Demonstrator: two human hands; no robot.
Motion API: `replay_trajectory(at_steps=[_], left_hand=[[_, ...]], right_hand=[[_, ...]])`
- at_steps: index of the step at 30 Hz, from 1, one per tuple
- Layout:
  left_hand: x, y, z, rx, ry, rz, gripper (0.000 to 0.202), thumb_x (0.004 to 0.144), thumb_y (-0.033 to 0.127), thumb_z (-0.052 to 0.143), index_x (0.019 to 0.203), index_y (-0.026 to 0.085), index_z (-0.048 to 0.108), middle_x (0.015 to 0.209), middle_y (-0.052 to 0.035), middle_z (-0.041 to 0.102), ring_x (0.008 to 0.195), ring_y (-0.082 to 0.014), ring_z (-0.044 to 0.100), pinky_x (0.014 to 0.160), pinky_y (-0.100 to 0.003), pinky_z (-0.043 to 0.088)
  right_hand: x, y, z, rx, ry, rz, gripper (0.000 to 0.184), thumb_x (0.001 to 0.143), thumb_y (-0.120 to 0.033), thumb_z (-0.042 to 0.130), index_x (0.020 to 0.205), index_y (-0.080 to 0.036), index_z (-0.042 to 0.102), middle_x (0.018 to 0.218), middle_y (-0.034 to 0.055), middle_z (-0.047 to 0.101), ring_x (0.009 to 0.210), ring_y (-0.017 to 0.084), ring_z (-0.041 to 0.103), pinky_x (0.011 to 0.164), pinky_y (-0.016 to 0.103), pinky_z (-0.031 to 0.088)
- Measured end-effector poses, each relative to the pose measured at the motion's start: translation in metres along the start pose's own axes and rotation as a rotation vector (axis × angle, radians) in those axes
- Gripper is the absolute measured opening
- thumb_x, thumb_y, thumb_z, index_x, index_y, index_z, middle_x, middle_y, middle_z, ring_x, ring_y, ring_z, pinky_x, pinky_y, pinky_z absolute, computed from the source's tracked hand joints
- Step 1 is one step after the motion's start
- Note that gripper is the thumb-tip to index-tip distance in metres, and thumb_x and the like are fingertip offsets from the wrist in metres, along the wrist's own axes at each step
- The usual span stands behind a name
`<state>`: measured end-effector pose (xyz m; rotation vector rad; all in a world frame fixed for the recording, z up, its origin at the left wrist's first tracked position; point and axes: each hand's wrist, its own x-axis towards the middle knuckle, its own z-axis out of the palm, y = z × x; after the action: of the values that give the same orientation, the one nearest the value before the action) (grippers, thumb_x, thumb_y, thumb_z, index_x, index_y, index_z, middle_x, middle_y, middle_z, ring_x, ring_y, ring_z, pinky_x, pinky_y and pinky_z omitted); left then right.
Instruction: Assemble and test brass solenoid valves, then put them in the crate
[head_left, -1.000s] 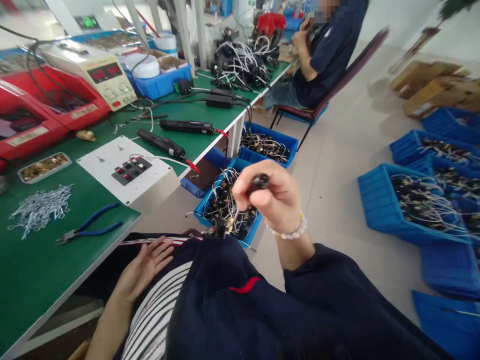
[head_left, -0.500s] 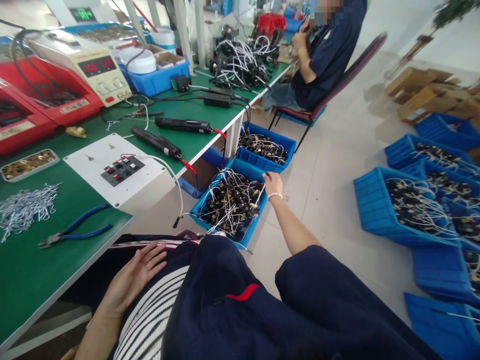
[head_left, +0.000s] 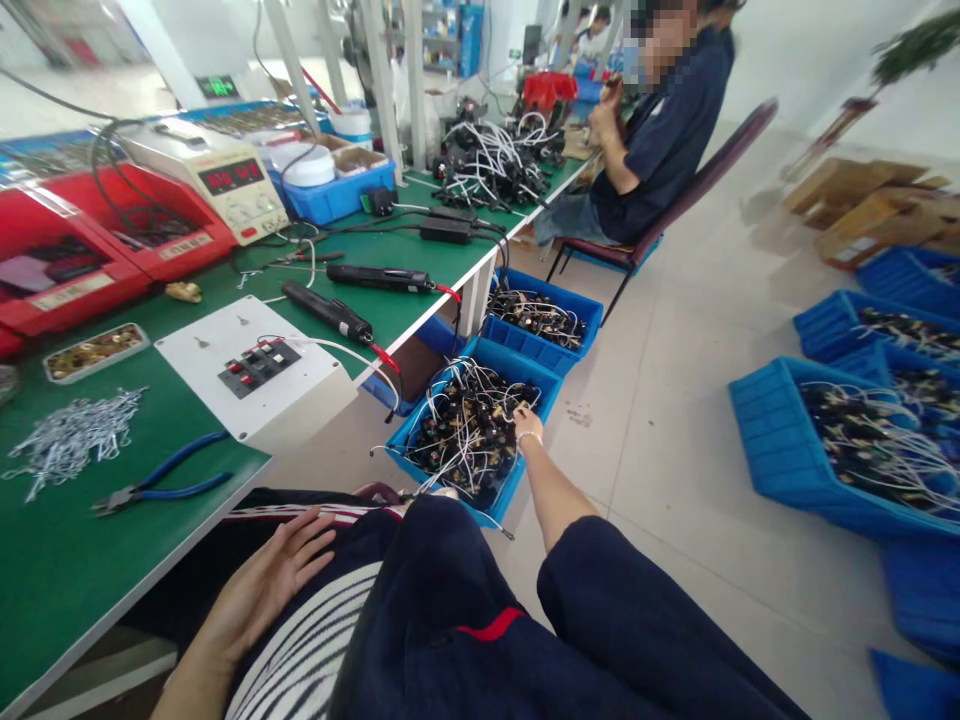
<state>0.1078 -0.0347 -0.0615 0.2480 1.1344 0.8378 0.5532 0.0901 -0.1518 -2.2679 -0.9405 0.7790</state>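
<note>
Black wired parts [head_left: 465,435] are lying tangled in a blue plastic bin [head_left: 517,362] on the floor at frame centre. The right hand [head_left: 527,422] is reaching onto the pile's right edge, though I cannot tell whether its fingers are gripping. The left hand [head_left: 274,580] is lying open and empty on the striped lap at lower left, well apart from the bin, while a second bin [head_left: 577,318] is sitting just behind and the green table [head_left: 75,580] with blue-handled pliers [head_left: 161,480] is filling the left.

A green desk [head_left: 67,540] carries blue-handled pliers [head_left: 161,485], a heap of small metal clips [head_left: 71,440], a white test board [head_left: 251,365], a tray of brass parts [head_left: 94,350], black probes [head_left: 326,310] and a power supply [head_left: 225,185]. On the pale floor [head_left: 675,400] just beside it stands a blue bin [head_left: 545,398] of wired parts. More bins [head_left: 757,440] stand well apart.
</note>
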Motion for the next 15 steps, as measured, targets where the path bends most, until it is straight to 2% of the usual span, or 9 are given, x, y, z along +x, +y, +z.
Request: replay_trajectory(at_steps=[3, 6, 8, 11, 13, 15], left_hand=[[0.001, -0.002, 0.000, -0.003, -0.051, 0.014, 0.034, 0.091, 0.036, 0.065, 0.121, 0.020, 0.067, 0.135, -0.0125, 0.062, 0.117, -0.0256, 0.064, 0.092, -0.035, 0.058], [0.005, -0.002, 0.000, 0.017, -0.147, 0.035, 0.033, 0.090, 0.039, 0.066, 0.117, 0.021, 0.068, 0.130, -0.0108, 0.066, 0.114, -0.0235, 0.065, 0.093, -0.035, 0.057], [0.007, -0.003, 0.002, 0.043, -0.188, 0.073, 0.032, 0.089, 0.041, 0.068, 0.115, 0.022, 0.068, 0.127, -0.0096, 0.067, 0.112, -0.0220, 0.066, 0.092, -0.034, 0.056], [0.005, -0.005, 0.010, 0.072, -0.193, 0.143, 0.034, 0.087, 0.043, 0.069, 0.114, 0.022, 0.068, 0.125, -0.0108, 0.068, 0.107, -0.0218, 0.068, 0.089, -0.034, 0.056], [0.000, -0.006, 0.016, 0.117, -0.193, 0.190, 0.039, 0.086, 0.047, 0.070, 0.114, 0.020, 0.067, 0.123, -0.0144, 0.067, 0.105, -0.0240, 0.068, 0.089, -0.037, 0.055], [-0.010, -0.001, 0.019, 0.193, -0.195, 0.240, 0.045, 0.082, 0.049, 0.073, 0.113, 0.016, 0.068, 0.120, -0.0186, 0.068, 0.104, -0.0272, 0.068, 0.090, -0.040, 0.054]], right_hand=[[-0.012, -0.006, 0.013, 0.107, -0.053, 0.025, 0.033, 0.096, -0.035, 0.061, 0.124, -0.017, 0.060, 0.126, 0.0097, 0.060, 0.107, 0.025, 0.062, 0.090, 0.045, 0.055], [-0.027, -0.030, 0.033, 0.239, -0.137, -0.044, 0.036, 0.096, -0.032, 0.062, 0.129, -0.017, 0.057, 0.131, 0.0110, 0.058, 0.111, 0.026, 0.061, 0.092, 0.047, 0.054], [-0.041, -0.053, 0.054, 0.339, -0.269, -0.122, 0.040, 0.091, -0.027, 0.068, 0.129, -0.017, 0.057, 0.130, 0.0106, 0.059, 0.107, 0.024, 0.063, 0.091, 0.044, 0.055], [-0.074, -0.090, 0.096, 0.479, -0.538, -0.212, 0.055, 0.074, -0.021, 0.081, 0.126, -0.020, 0.061, 0.129, 0.0097, 0.063, 0.094, 0.019, 0.066, 0.086, 0.035, 0.055], [-0.103, -0.110, 0.124, 0.550, -0.688, -0.225, 0.060, 0.065, -0.025, 0.085, 0.122, -0.021, 0.063, 0.129, 0.0101, 0.064, 0.091, 0.019, 0.066, 0.081, 0.032, 0.055], [-0.133, -0.122, 0.145, 0.596, -0.812, -0.203, 0.058, 0.061, -0.034, 0.086, 0.113, -0.019, 0.067, 0.117, 0.0107, 0.069, 0.088, 0.020, 0.066, 0.076, 0.032, 0.054]])
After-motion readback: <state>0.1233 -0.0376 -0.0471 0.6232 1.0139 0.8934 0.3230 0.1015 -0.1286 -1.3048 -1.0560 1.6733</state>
